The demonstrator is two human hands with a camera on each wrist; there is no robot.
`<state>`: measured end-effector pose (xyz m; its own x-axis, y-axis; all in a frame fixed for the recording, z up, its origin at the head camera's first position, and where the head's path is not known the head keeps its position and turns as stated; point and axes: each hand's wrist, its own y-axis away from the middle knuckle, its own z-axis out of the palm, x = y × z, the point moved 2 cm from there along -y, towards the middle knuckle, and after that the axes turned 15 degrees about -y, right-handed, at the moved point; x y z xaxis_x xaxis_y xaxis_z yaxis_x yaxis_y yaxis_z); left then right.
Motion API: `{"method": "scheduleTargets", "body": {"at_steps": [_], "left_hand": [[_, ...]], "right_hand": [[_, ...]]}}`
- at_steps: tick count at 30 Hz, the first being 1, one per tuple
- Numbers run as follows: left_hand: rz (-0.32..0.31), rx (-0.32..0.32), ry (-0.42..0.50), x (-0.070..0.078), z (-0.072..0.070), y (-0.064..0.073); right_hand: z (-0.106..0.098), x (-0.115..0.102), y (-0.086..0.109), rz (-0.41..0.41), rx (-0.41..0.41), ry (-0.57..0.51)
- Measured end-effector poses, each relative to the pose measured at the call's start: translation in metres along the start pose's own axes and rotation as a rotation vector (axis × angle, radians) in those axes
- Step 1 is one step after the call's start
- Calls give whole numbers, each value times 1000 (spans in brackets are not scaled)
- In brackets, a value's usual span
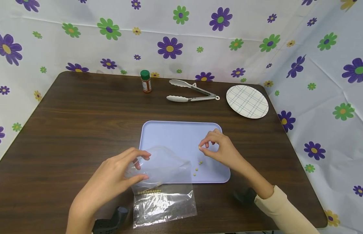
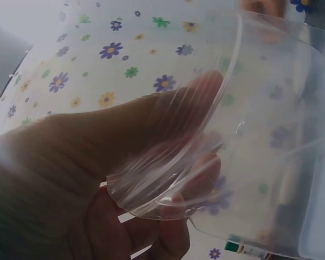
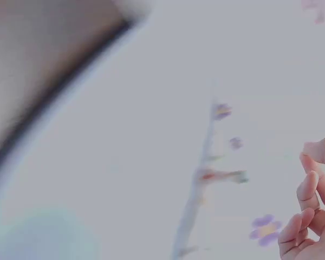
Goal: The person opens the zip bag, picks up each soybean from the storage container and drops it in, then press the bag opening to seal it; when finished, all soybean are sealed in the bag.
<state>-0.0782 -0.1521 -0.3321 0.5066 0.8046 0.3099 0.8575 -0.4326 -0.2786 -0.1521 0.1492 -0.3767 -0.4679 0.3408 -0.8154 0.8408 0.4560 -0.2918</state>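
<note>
My left hand (image 1: pixel 111 175) holds the upper part of a clear plastic bag (image 1: pixel 165 208), its mouth spread between thumb and fingers. Up close, the left wrist view shows the thin film (image 2: pixel 168 173) bunched around the thumb and fingertips. A row of small yellow balls (image 1: pixel 149 191) lies inside the bag. Over the lavender tray (image 1: pixel 181 130), my right hand (image 1: pixel 221 148) pinches one tiny yellow ball (image 1: pixel 200 148) between thumb and index finger. Several loose yellow balls (image 1: pixel 196 169) rest on the tray below it. The right wrist view catches only the fingers (image 3: pixel 309 187) at its edge.
A green-capped spice jar (image 1: pixel 146 81) stands at the table's back. Metal tongs with pale tips (image 1: pixel 196 91) lie spread to its right, then a white checked plate (image 1: pixel 247 101). Flowered cloth (image 1: pixel 169 29) hangs behind the dark wooden table (image 1: pixel 82 120).
</note>
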Motion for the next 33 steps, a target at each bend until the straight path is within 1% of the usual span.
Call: {"method": "scheduleTargets", "body": {"at_steps": [2,5,7,9,11,14,16,19,20,22,24,26,28,31,33], "left_hand": [[-1,-15,-1,2,1,-1],[-3,-28,-1,3,1,-2],[-1,-29,8,4,1,-1],[3,-23,13,5,1,0],[4,-17,14,5,1,1],[4,-12,0,6,0,2],[2,-9,-10,6,-1,2],[3,5,-21,6,-2,2],[3,9,-24,5,-3,2],[-3,14,-27,4,-4,3],[-14,14,-26,3,-4,4],[-26,10,-20,2,-5,6],[-29,12,-18,1,-6,7],[-23,33,-19,-1,-6,9],[-18,43,-17,-3,-5,10]], "right_hand": [[1,-27,-10,-72,5,-61],[11,-60,-18,-215,-36,-105],[22,-74,-21,-306,-83,-86],[33,-81,-22,-366,-125,-40],[42,-83,-22,-391,-148,8],[48,-82,-21,-391,-151,48],[48,-81,-21,-396,-143,34],[43,-80,-21,-406,-123,-32],[40,-78,-20,-393,-110,-57],[33,-71,-17,-336,-79,-101],[25,-59,-13,-236,-54,-129],[18,-41,-6,-112,-39,-140],[13,-22,3,-11,-52,-118],[8,6,18,100,-76,-45],[7,22,27,161,-104,33]]}}
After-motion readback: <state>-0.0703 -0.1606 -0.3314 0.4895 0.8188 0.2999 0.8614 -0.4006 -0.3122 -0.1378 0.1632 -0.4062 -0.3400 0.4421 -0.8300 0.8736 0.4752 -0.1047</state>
